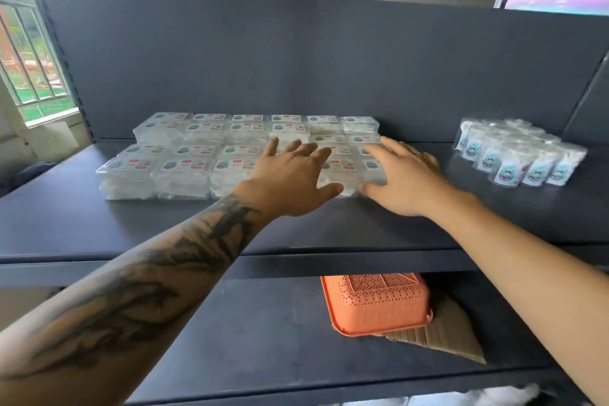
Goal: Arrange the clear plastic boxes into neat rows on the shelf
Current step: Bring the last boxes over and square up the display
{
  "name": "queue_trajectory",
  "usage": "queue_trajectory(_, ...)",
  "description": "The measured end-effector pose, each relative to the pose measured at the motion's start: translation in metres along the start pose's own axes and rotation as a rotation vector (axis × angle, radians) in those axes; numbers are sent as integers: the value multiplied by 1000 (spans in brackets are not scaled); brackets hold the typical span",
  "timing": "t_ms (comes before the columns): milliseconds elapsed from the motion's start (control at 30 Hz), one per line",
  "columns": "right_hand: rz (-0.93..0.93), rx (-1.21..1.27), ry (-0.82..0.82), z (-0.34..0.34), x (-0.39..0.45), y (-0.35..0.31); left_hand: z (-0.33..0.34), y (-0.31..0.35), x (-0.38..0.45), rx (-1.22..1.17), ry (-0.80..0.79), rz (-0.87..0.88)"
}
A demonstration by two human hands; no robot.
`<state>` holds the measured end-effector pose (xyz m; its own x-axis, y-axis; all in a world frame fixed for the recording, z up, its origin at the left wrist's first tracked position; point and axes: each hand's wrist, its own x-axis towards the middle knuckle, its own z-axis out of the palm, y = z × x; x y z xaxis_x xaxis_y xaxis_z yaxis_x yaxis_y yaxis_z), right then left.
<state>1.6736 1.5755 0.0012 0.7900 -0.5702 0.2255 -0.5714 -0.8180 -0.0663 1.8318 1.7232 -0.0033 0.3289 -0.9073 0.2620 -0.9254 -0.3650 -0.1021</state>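
While our left hand lies with fingers spread flat over the clear plastic boxes, its thumb against the front edge of the stack, our right hand reaches in just beside it, fingers straight and splayed on the rightmost boxes; neither grip pinches anything. We see the boxes stacked in rows on the dark shelf, close to its back panel. Well apart to the right stands a cluster of small wrapped cups. Below, on the lower shelf, an orange basket lies upside down over some cardboard.
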Motion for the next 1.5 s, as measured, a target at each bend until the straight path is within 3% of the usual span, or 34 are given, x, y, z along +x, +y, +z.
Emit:
queue_trajectory(633, -96, 91, -64, 32, 6, 30, 23, 24, 26, 41, -33, -20)
queue_trajectory(800, -97, 255, -40, 26, 4, 34, 22, 24, 26, 27, -34, -22)
queue_trajectory(900, -61, 386, -13, 20, 2, 34, 22, 22, 28, 17, -45, -11)
queue_trajectory(1100, 52, 442, 16, 17, 2, 34, 21, 21, 36, 6, 16, 46)
queue_trajectory(1300, 168, 516, 6, 25, 7, 42, 22, 34, 39, -35, -24, 84)
queue_trajectory(1500, 171, 624, -5, 26, 18, 51, 22, 45, 53, -20, -56, 71)
